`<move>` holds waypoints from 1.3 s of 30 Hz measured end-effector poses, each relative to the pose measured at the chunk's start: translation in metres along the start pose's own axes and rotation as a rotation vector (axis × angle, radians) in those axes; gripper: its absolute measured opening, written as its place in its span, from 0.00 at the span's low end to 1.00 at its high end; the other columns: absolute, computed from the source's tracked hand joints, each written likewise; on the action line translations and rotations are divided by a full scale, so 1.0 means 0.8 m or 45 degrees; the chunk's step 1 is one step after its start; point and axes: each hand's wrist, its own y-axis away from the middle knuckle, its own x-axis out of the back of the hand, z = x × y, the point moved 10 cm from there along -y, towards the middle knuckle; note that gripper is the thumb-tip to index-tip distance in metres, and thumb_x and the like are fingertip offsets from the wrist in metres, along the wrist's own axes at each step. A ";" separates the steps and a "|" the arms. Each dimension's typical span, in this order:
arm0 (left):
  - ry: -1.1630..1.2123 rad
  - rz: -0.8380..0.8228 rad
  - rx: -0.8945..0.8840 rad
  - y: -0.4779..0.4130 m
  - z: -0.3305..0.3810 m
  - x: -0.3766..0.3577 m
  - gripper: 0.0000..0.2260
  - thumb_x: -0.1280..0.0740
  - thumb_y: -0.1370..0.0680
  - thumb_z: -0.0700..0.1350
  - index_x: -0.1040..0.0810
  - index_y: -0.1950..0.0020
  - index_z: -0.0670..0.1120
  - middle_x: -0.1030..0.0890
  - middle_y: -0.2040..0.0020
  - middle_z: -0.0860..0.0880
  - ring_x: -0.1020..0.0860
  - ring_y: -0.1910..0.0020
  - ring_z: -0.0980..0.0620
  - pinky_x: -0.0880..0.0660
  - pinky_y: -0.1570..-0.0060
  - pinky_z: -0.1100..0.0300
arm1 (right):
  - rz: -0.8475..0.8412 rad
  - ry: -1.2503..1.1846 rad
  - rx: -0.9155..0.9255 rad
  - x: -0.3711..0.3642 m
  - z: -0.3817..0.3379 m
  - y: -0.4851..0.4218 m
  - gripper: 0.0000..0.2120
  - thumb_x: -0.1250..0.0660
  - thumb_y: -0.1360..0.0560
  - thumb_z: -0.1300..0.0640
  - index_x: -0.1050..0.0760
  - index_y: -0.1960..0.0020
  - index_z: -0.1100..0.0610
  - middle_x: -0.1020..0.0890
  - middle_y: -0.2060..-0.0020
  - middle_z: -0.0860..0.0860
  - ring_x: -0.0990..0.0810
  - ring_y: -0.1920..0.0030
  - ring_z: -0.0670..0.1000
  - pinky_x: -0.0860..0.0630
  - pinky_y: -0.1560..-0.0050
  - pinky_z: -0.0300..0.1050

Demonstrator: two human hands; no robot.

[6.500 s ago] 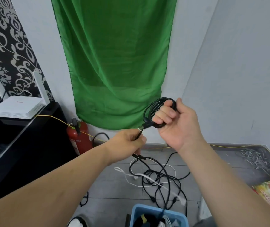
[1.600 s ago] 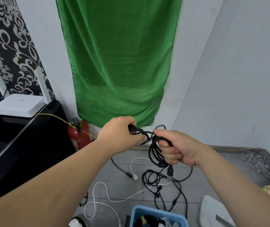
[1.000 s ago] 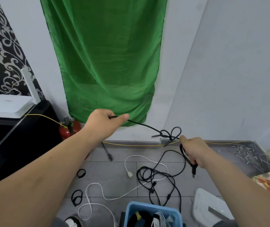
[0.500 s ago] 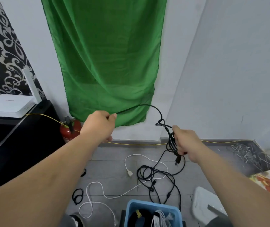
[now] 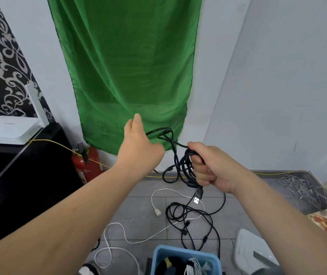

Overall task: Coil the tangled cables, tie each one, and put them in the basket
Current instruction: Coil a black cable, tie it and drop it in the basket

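The black cable (image 5: 184, 167) hangs in gathered loops well above the blue basket (image 5: 178, 250), with the right hand (image 5: 212, 165) curled tight round the bundle and a USB plug (image 5: 197, 199) dangling below the fist. One strand arcs behind the left hand (image 5: 139, 147), whose fingers stretch upward; whether it grips the strand I cannot tell. A floor tangle (image 5: 182, 213) and a white cable (image 5: 119, 229) lie just beyond the basket

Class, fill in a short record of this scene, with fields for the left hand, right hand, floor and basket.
Left hand: fingers straight, beside a loose loop of the held cable.
Right hand: grips the coiled black cable; its USB plug hangs below.
Floor: tangled black cables and a white cable, uncoiled.
Basket: blue, holds coiled cables.
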 end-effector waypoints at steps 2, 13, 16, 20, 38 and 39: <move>-0.013 -0.004 -0.191 0.006 0.022 0.002 0.34 0.33 0.25 0.42 0.38 0.20 0.50 0.35 0.23 0.52 0.27 0.31 0.51 0.28 0.34 0.56 | -0.019 -0.044 -0.014 -0.004 0.002 -0.001 0.23 0.40 0.19 0.46 0.38 0.70 0.52 0.45 0.78 0.50 0.49 0.76 0.52 0.43 0.73 0.43; 0.665 -0.276 0.051 0.019 0.012 -0.040 0.29 0.25 0.32 0.44 0.24 0.32 0.56 0.21 0.37 0.60 0.17 0.47 0.54 0.20 0.41 0.52 | -0.337 -0.358 -0.074 -0.042 -0.008 0.013 0.26 0.42 0.18 0.44 0.38 0.72 0.51 0.46 0.82 0.47 0.53 0.77 0.50 0.48 0.76 0.39; 0.474 -0.242 0.022 0.020 0.013 -0.031 0.18 0.27 0.22 0.39 0.22 0.34 0.51 0.14 0.50 0.49 0.18 0.67 0.60 0.24 0.64 0.69 | -0.329 -0.345 -0.078 -0.043 -0.010 0.014 0.25 0.41 0.18 0.44 0.38 0.72 0.51 0.46 0.82 0.47 0.53 0.77 0.50 0.47 0.78 0.39; 0.294 -0.317 0.080 0.013 -0.003 -0.020 0.13 0.31 0.19 0.40 0.22 0.36 0.53 0.13 0.61 0.47 0.14 0.63 0.55 0.19 0.63 0.63 | -0.219 -0.309 -0.102 -0.015 -0.008 0.012 0.25 0.40 0.18 0.44 0.38 0.71 0.51 0.47 0.81 0.47 0.52 0.78 0.49 0.45 0.79 0.38; 0.877 0.129 0.689 -0.006 -0.089 0.045 0.03 0.36 0.25 0.38 0.28 0.57 0.45 0.39 0.74 0.53 0.45 0.80 0.54 0.47 0.76 0.65 | 0.711 0.570 -0.157 0.136 0.076 -0.021 0.22 0.38 0.19 0.51 0.41 0.69 0.54 0.41 0.80 0.49 0.43 0.79 0.50 0.45 0.74 0.35; 0.920 0.219 0.714 -0.007 -0.095 0.057 0.03 0.37 0.25 0.38 0.28 0.57 0.45 0.40 0.74 0.52 0.44 0.81 0.55 0.46 0.76 0.65 | 0.759 0.568 -0.173 0.148 0.084 -0.018 0.22 0.38 0.19 0.52 0.39 0.70 0.55 0.39 0.79 0.49 0.41 0.77 0.51 0.44 0.73 0.37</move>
